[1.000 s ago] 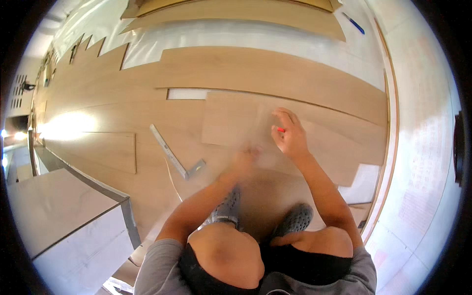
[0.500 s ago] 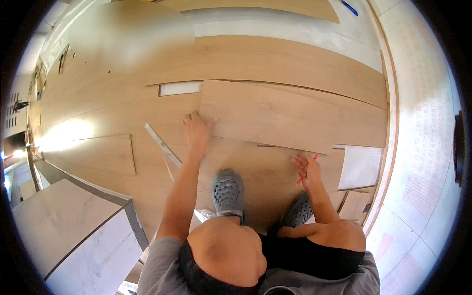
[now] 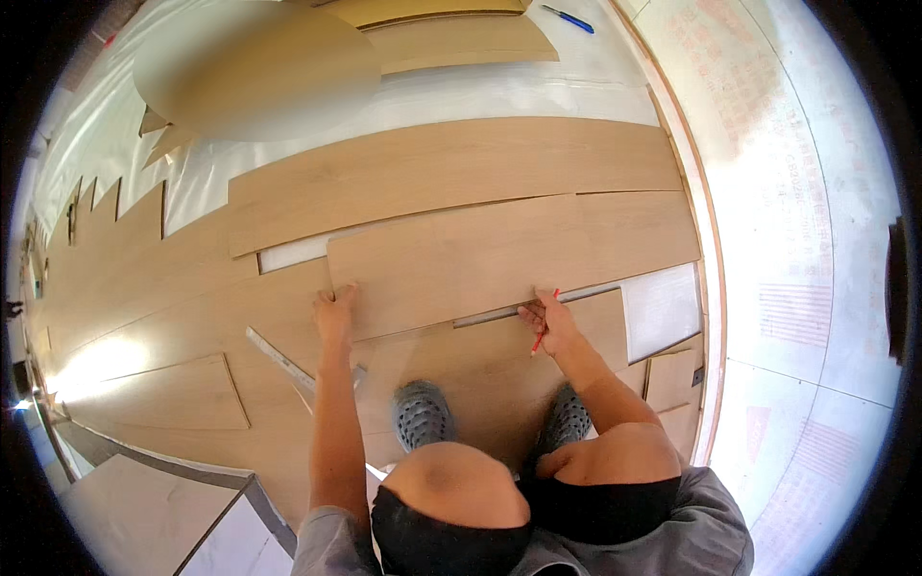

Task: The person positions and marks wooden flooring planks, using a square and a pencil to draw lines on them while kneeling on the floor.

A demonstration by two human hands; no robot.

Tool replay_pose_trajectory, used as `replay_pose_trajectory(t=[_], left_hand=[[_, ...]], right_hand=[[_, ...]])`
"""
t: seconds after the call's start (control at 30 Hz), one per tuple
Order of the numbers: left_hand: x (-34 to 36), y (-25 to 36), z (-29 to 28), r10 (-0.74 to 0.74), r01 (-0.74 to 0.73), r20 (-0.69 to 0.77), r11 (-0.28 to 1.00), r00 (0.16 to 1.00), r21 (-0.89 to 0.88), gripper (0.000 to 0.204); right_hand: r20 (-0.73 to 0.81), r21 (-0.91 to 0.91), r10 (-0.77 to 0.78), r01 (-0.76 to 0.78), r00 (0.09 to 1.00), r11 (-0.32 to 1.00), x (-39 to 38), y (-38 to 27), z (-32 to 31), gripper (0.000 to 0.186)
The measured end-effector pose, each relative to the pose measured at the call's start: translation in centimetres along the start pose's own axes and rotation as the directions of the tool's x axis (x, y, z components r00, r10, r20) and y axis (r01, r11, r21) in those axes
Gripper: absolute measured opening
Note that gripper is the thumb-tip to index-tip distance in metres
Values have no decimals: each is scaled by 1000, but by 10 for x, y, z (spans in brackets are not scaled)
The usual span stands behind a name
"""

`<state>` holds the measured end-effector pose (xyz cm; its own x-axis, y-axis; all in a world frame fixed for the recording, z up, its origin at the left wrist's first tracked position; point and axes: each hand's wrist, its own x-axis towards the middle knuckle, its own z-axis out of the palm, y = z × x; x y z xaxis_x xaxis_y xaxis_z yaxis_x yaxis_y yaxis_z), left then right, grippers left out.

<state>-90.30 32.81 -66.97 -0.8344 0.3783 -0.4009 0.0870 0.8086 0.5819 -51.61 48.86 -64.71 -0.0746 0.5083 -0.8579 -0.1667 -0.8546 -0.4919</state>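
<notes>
A light wood floor plank (image 3: 451, 254) lies crosswise in front of me, on top of other boards. My left hand (image 3: 334, 312) is closed at its left end, fingers curled on the edge with the thumb against the plank. A slim red pencil (image 3: 539, 344) is tucked in the fingers of my right hand (image 3: 551, 324), which is partly closed at the plank's near edge. A narrow dark gap shows under that edge. Left of my shoes, a metal ruler (image 3: 279, 357) rests slanted on the floor, near my left forearm.
Another long plank (image 3: 461, 158) lies beyond, with white underlay (image 3: 663, 307) exposed at the right. A blue utility knife (image 3: 569, 18) lies at the far right. A loose board (image 3: 173, 398) and a marble-look block (image 3: 154, 509) are on the left. My grey clogs (image 3: 423, 415) stand close by.
The plank has turned and shifted so its right end lies nearer the right-hand wall edge. My left hand has gone from lying spread beside it to gripping its left end. The view has shifted.
</notes>
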Motion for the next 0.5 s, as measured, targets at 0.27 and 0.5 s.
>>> replay_pose_trajectory(t=[0.27, 0.5], left_hand=[[1, -1, -27, 7, -2, 145, 999, 989, -35, 70], [-50, 47, -58, 31, -32, -18, 998, 999, -58, 70]], right_hand=[[110, -26, -73, 76, 991, 997, -30, -2, 1, 26], [49, 37, -259, 257, 965, 966, 8, -38, -75, 13]])
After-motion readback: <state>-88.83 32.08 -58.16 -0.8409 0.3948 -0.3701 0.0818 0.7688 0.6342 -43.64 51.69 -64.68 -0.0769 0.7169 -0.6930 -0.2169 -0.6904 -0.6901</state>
